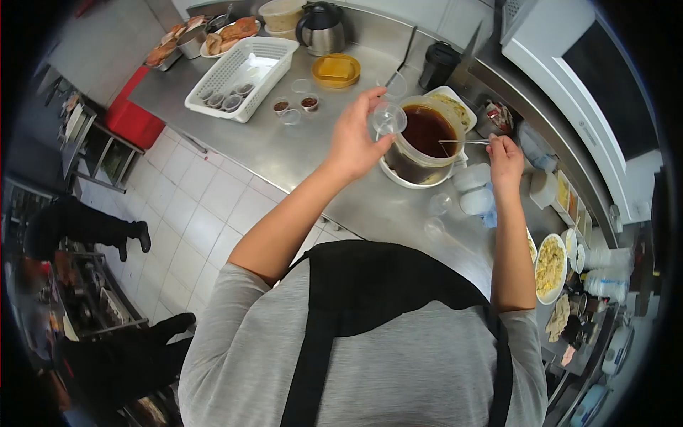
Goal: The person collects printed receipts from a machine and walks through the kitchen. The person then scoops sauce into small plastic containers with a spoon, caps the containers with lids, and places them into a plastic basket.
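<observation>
My left hand (358,136) holds a small clear plastic cup (388,118) at the left rim of a large tub (420,169) of dark brown liquid (430,131). My right hand (506,165) grips the handle of a metal spoon (466,141), whose far end reaches over the liquid; its bowl is hard to make out. Beneath the tub lies a white dish (411,183). Left of my left hand, two small cups with dark contents (309,104) (281,107) stand on the steel counter (320,153), with clear lids (289,117) beside them.
A white basket (269,65) with small filled cups stands at the left, near a steel jug (321,30) and a yellow dish (336,70). Stacked cups (474,188) sit between the tub and my right forearm. Two people in dark clothes (92,224) are at the far left.
</observation>
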{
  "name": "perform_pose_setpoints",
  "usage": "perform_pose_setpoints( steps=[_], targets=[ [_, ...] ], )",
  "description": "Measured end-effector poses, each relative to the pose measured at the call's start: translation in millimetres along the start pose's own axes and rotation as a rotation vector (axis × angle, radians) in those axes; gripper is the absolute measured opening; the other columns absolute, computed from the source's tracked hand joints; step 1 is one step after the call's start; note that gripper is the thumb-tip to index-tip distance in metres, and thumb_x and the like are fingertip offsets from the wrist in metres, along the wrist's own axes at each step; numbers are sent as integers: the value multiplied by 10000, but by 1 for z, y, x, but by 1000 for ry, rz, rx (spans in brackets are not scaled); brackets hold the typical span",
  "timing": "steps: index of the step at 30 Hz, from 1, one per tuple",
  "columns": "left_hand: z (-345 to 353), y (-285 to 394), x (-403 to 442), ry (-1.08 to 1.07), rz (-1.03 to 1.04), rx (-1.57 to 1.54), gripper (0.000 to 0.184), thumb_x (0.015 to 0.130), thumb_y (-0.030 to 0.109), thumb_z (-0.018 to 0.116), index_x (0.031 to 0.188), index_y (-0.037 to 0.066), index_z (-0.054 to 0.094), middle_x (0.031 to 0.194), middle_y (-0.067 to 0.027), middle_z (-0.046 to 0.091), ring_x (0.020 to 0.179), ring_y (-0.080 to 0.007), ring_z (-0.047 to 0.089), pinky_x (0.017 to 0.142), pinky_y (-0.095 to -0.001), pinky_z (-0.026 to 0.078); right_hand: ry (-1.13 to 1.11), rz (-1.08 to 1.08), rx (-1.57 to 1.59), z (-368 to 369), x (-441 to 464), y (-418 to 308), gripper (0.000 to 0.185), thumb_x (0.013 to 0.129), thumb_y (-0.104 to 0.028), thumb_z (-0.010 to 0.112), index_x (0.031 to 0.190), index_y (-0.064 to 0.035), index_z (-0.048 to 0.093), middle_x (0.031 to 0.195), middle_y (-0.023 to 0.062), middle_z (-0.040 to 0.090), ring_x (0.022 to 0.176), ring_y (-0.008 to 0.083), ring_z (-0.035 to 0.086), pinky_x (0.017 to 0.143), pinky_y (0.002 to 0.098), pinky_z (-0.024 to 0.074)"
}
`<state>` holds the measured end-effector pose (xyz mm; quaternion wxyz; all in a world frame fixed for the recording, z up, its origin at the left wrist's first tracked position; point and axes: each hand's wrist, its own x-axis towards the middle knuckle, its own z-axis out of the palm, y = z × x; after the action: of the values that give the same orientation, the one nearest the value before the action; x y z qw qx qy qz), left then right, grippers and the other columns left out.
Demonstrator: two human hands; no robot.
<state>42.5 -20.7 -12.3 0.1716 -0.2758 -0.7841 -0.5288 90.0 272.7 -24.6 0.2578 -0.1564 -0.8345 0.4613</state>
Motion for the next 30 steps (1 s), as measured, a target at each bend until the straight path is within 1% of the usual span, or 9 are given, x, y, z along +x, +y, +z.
perform_pose_setpoints(
  steps=[7,8,14,17,20,23,26,29,30],
  targets=[
    [4,11,18,-82,-20,-24,734,617,27,755,1256,93,398,1047,-88,599,1001,-219,580,894,-335,449,58,178,374,-14,-4,-9,258,835,-223,590,630,-75,540,575,-54,455,532,23,350,474,203,237],
    [3,14,19,-95,-18,-9,742,617,27,756,1260,93,392,1044,-91,599,1000,-222,580,895,-336,450,46,189,344,-18,-3,-9,212,851,-208,599,669,-112,548,581,-61,490,480,13,374,438,177,262],
    [5,20,29,-130,43,122,798,618,31,756,1302,130,356,1038,-116,594,992,-259,571,871,-363,457,128,232,433,-30,-9,-17,206,832,-230,623,678,-109,558,561,-57,481,446,19,357,414,189,250],
    [10,22,32,-168,57,219,837,620,30,753,1327,164,325,1033,-128,594,978,-283,566,858,-380,458,137,253,382,-42,-13,-28,229,833,-219,597,642,-96,564,587,-43,503,506,30,385,463,192,278],
    [20,21,35,-202,41,268,882,616,32,756,1348,188,288,1020,-136,597,968,-300,563,851,-390,459,207,135,433,-47,-18,-48,236,836,-219,597,639,-95,558,591,-42,509,500,30,381,461,193,270],
    [30,26,35,-238,-11,236,924,610,38,760,1368,183,251,1012,-137,599,938,-300,573,842,-384,464,163,-15,272,-56,-17,-57,253,847,-216,585,646,-66,550,587,-44,508,524,30,409,471,218,302],
    [33,34,34,-256,-95,73,953,611,33,762,1384,159,220,1000,-126,609,898,-263,593,837,-362,472,244,-281,-52,-42,-42,-104,241,844,-184,591,661,-36,540,582,2,511,522,99,450,489,268,345],
    [36,26,32,-222,-191,-141,981,603,34,772,1389,144,194,968,-113,625,874,-239,606,820,-346,478,216,-709,-308,-34,-60,-128,188,814,-138,618,680,-25,550,602,58,507,544,202,475,531,314,382],
    [37,21,31,-202,-224,-212,992,600,36,777,1389,142,186,955,-110,631,868,-235,610,811,-343,480,167,-919,-443,-38,-61,-135,146,749,-114,666,678,-45,558,621,78,506,554,255,455,536,324,364]
  ],
)
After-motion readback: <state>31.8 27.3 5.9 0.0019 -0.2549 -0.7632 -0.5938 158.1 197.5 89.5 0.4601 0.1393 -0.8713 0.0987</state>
